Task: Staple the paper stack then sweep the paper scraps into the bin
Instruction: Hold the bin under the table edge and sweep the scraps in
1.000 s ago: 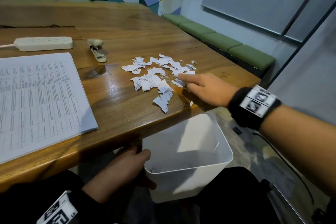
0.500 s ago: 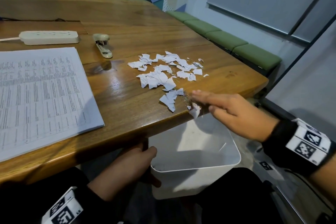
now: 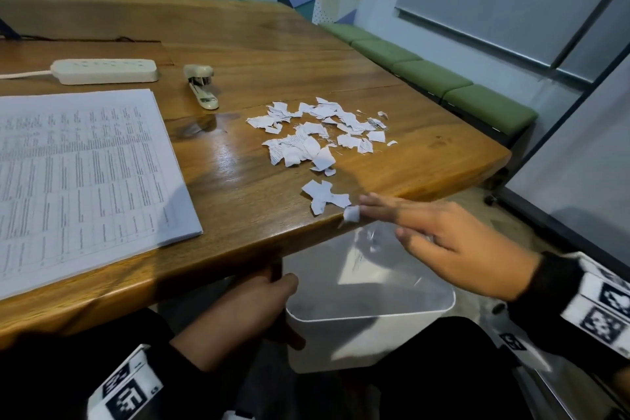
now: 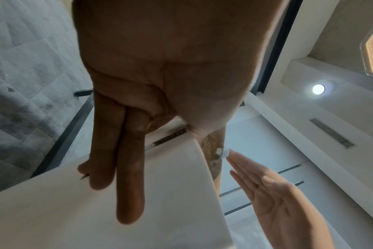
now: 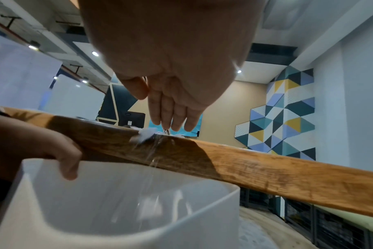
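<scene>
White torn paper scraps (image 3: 317, 133) lie in a loose heap on our wooden desk (image 3: 238, 201), well back from the near edge, with a few pieces (image 3: 325, 196) close to that edge and one small bit (image 3: 351, 214) right at the lip. Our right hand (image 3: 453, 242) is flat, fingers straight and together, holding nothing, with its fingertips at the desk edge beside that small bit. Our left hand (image 3: 245, 310) holds the white bin (image 3: 439, 307) below the desk edge, thumb over the rim and fingers along the outside wall; blurred pieces show inside it, seemingly falling. The paper stack (image 3: 85, 181) lies to the left on the desk, and the stapler (image 3: 201, 87) rests beyond it beside a power strip (image 3: 105, 71); we cannot tell from here whether the stack is stapled. We judge the sweeping to be under way, with most scraps left. To do it well, we should reach past the far side of the heap, keep the edge of the palm pressed to the wood, and draw the scraps in one broad, slow stroke toward the bin. The bin's rim should sit tight under the desk edge, directly below where the scraps leave it. Quick flicks could scatter light pieces onto the floor.
</scene>
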A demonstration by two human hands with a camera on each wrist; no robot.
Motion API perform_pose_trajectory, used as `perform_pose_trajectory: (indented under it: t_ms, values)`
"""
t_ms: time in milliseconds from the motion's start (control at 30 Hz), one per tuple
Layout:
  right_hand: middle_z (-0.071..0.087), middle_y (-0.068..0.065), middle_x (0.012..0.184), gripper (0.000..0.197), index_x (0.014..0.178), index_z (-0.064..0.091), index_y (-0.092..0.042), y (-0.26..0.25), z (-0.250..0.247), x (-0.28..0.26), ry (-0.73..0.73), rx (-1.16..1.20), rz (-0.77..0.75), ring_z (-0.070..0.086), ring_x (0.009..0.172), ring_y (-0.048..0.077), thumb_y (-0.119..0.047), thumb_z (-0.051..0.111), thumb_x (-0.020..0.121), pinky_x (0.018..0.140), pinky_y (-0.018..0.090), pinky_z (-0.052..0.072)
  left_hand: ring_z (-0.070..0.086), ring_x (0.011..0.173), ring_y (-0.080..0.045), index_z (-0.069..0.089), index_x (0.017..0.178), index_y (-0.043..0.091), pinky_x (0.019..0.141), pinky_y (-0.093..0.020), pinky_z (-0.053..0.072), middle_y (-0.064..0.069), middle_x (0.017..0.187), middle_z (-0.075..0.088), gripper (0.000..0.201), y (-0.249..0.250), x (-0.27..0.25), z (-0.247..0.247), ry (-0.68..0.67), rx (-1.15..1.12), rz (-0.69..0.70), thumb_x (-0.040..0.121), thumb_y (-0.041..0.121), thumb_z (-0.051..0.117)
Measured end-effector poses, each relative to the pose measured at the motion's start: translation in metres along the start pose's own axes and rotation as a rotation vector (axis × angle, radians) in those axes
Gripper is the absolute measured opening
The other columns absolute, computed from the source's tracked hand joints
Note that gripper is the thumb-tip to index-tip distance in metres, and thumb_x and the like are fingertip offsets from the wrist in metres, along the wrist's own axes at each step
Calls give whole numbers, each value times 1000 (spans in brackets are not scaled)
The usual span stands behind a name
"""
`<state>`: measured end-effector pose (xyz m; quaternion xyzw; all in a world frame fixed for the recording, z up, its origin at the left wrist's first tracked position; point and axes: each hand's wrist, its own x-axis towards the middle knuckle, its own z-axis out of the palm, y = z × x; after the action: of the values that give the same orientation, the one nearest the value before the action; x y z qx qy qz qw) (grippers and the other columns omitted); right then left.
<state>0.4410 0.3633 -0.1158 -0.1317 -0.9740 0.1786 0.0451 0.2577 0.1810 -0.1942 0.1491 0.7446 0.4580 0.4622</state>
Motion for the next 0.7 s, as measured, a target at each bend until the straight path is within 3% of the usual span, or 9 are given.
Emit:
perform_pose_trajectory:
  t_ms: [100,200,333,467,533,600,633,700]
  values:
    - [42,-20,160,46,151,49,-34,2,-9,10,70,9,37,35,147,-9,-29,39,106,124,34,35,62,38,14,57,129,17,32,-9,42,2,92,61,28,-2,1,-2,-15,53,13,104,27,50]
    - [41,-20,161,47,153,47,-34,-1,-11,38,47,-26,34,38,147,-6,-35,37,107,123,33,35,59,37,16,57,127,15,28,-7,38,-1,95,61,26,-1,1,0,7,64,11,104,26,51]
    - [43,-8,162,51,153,48,-23,-17,3,73,5,20,-54,39,148,2,-24,41,103,123,27,33,68,43,1,59,126,13,33,-12,42,-2,95,61,27,-1,-1,-1,-2,109,31,103,27,52]
    - [46,-1,161,55,150,53,-17,-25,20,67,-45,-35,-104,40,150,10,-22,38,98,125,37,33,64,37,9,57,130,14,28,-8,38,-9,109,61,30,-4,0,-5,-21,95,23,103,26,52]
    - [43,-7,162,52,151,52,-21,-24,20,44,-51,-16,-113,36,151,3,-21,40,100,126,33,30,69,41,2,55,132,18,33,-11,44,-8,112,64,31,-6,1,-9,-50,75,24,102,27,51]
    - [39,-21,162,49,151,50,-32,-25,14,17,-78,-26,-83,30,148,-12,-18,44,104,124,18,25,71,45,4,56,130,23,37,-13,47,-2,106,66,28,-8,1,-12,-58,72,25,103,29,50]
    - [39,-25,161,48,150,51,-35,-24,10,8,-76,-24,-61,31,146,-15,-19,44,105,123,16,26,69,44,7,56,127,24,39,-13,46,1,102,66,25,-9,1,-12,-59,74,27,103,30,50]
    - [43,-24,159,45,148,53,-34,-19,0,4,-26,19,-15,39,144,-11,-18,42,107,121,23,35,67,43,9,55,122,26,36,-10,45,5,98,63,20,-8,2,-11,-53,54,21,104,29,49]
